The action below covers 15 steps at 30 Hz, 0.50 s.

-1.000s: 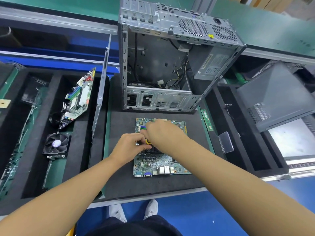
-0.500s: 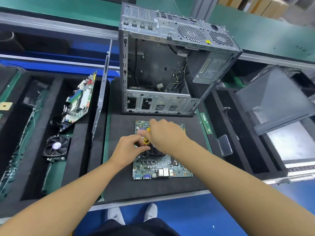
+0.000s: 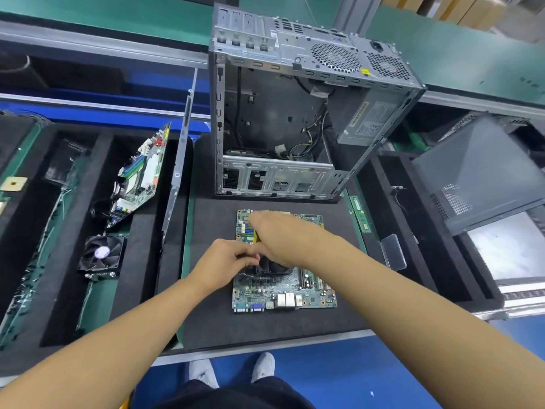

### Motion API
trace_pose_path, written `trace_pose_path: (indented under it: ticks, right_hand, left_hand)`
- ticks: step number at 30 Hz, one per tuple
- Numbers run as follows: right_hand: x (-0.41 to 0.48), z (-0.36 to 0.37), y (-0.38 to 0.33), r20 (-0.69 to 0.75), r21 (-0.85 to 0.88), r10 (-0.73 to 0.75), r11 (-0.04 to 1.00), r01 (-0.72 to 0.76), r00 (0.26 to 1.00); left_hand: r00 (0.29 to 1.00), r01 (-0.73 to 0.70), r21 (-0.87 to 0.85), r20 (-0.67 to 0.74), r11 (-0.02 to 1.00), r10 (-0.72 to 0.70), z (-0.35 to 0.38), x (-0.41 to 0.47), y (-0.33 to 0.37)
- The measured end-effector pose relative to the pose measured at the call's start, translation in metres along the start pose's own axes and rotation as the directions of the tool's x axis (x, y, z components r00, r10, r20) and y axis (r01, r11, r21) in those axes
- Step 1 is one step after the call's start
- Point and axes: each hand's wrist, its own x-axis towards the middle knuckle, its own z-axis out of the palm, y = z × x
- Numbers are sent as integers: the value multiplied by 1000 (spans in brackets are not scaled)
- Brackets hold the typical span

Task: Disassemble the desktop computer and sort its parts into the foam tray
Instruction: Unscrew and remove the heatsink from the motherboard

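Note:
A green motherboard lies flat on the black foam mat in front of the open metal computer case. Both hands are over the board's middle. My left hand is curled, its fingertips pinching the left edge of a black cooler mounted on the board. My right hand reaches across above it, blurred, closed around a yellow-handled tool whose tip is hidden. The hands cover most of the cooler.
On the left, the foam tray holds another motherboard leaning on edge and a black fan. A thin metal panel stands upright beside the mat. A memory stick, a clear plastic piece and a grey side panel lie to the right.
My right hand has shifted a little toward the board's far left corner with the yellow tool. My left hand stays pinched at the cooler's edge. The view has tilted slightly.

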Motion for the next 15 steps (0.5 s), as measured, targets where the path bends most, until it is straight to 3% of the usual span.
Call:
trace_pose_path:
  ticks: [2,5,9,10,15]
  right_hand:
    - [-2,4,-1,-56,11,95,996,-94,994]
    - [-1,7,-9,-90,-229,42,971,-62,995]
    - [2,11,-14,-231,-93,153,980,-178,961]
    - [2,13,-14,-268,-134,155,971,-196,951]
    - [1,16,-14,-196,-291,155,934,-208,968]
  left_hand:
    - [997,-62,82,-47,995,66,0,-1,2]
    - [994,-101,153,-33,983,107,0,-1,5]
    - [997,-44,153,-55,987,53,2,-1,5]
    - [998,-28,144,-59,989,37,2,-1,4]
    - [999,-22,137,-21,990,25,3,-1,3]
